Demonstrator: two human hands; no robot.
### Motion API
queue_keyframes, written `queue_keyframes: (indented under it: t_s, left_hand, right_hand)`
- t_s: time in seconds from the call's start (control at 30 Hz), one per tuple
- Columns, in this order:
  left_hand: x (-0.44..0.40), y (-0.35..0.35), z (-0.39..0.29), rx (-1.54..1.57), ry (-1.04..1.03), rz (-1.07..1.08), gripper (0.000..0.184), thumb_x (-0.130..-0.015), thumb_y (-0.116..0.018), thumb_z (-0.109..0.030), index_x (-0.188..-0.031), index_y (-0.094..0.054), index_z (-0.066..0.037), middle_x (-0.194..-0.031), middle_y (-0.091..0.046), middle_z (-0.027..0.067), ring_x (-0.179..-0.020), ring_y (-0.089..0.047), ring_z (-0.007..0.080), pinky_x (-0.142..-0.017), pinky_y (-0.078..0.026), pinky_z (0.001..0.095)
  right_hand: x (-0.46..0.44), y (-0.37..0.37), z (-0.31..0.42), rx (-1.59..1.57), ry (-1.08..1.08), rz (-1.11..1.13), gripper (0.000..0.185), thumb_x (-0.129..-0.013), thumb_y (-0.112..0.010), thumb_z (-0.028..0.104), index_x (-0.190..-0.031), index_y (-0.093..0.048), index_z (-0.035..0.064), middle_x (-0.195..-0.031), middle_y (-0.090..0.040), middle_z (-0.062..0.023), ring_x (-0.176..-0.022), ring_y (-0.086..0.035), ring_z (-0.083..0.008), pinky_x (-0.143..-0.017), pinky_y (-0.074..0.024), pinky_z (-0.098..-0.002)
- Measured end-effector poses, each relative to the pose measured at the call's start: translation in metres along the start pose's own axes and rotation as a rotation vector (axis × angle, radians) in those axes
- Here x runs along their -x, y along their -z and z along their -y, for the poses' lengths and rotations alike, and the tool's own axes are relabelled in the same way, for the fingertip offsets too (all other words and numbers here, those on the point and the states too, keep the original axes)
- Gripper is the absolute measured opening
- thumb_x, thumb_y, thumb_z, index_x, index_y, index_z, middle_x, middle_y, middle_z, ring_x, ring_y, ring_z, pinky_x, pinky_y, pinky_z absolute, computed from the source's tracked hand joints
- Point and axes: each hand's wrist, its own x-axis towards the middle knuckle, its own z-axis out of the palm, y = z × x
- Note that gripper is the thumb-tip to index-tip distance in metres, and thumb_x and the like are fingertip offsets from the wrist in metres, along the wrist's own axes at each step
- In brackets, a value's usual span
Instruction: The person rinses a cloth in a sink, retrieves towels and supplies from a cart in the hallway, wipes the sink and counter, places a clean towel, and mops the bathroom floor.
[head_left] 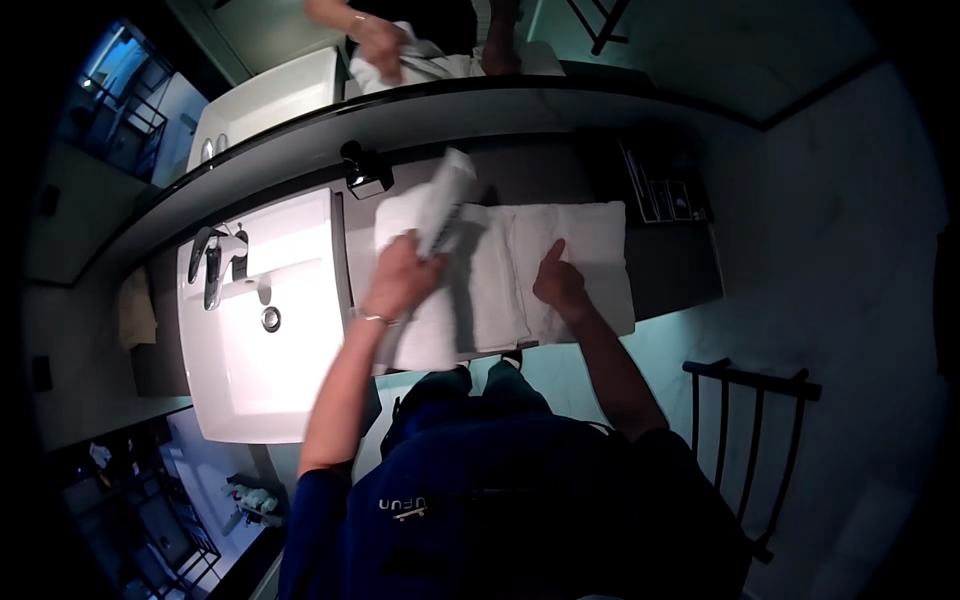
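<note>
The left hand holds a white piece, blurred and tilted, and just below this grip lies a folded white cloth on the dark counter. To the right of the grip, the right hand rests with its index finger stretched on a flat white cloth — to the left are the white sink and its metal faucet, while a small black holder stands above the grip.
</note>
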Motion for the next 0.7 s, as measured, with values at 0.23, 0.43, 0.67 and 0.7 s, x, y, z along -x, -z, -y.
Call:
queue_keyframes:
  t_s: [0.23,0.43,0.67,0.7]
  left_hand:
    - [-0.030,-0.123,-0.004,0.016,0.051,-0.109,0.052,-0.068,-0.071,-0.040,-0.089,-0.050,0.002,-0.086,-0.060,0.0243,-0.084,-0.059,0.0402,-0.075,-0.047,0.0463]
    - [-0.019,-0.100,-0.009,0.244,0.024,-0.103,0.062,-0.068,-0.075,-0.038,-0.104,-0.051,0.005,-0.083,-0.063,0.0200,-0.072,-0.062,0.0310,-0.065,-0.050,0.0380]
    - [0.017,-0.083,-0.056,1.424,0.291,0.342,0.024,-0.089,-0.053,-0.011,-0.110,-0.049,0.000,-0.096,-0.061,0.0127,-0.077,-0.063,0.0222,-0.065,-0.056,0.0347]
    - [0.018,-0.089,-0.058,1.529,0.256,0.415,0.026,-0.090,-0.053,-0.012,-0.112,-0.048,0.000,-0.099,-0.061,0.0135,-0.082,-0.063,0.0239,-0.070,-0.055,0.0359]
  right_hand:
    - [0.020,0.041,-0.006,-0.106,0.162,0.075,0.077,-0.079,-0.055,0.021,-0.138,-0.014,-0.0070,-0.091,-0.063,-0.0232,-0.085,-0.062,-0.0366,-0.079,-0.0473,-0.0445]
    - [0.036,0.070,-0.024,-0.390,0.313,0.299,0.077,-0.076,-0.067,0.040,-0.137,-0.033,0.0069,-0.108,-0.059,-0.0191,-0.099,-0.057,-0.0333,-0.088,-0.0432,-0.0382]
    - [0.005,0.050,-0.108,-0.075,0.466,-0.468,0.051,-0.081,-0.063,0.033,-0.124,-0.051,0.0095,-0.125,-0.050,-0.0145,-0.112,-0.049,-0.0309,-0.096,-0.0388,-0.0402]
    - [0.008,0.052,-0.106,0.049,0.487,-0.441,0.048,-0.081,-0.063,0.030,-0.123,-0.051,0.0090,-0.122,-0.052,-0.0138,-0.109,-0.052,-0.0293,-0.093,-0.0407,-0.0399]
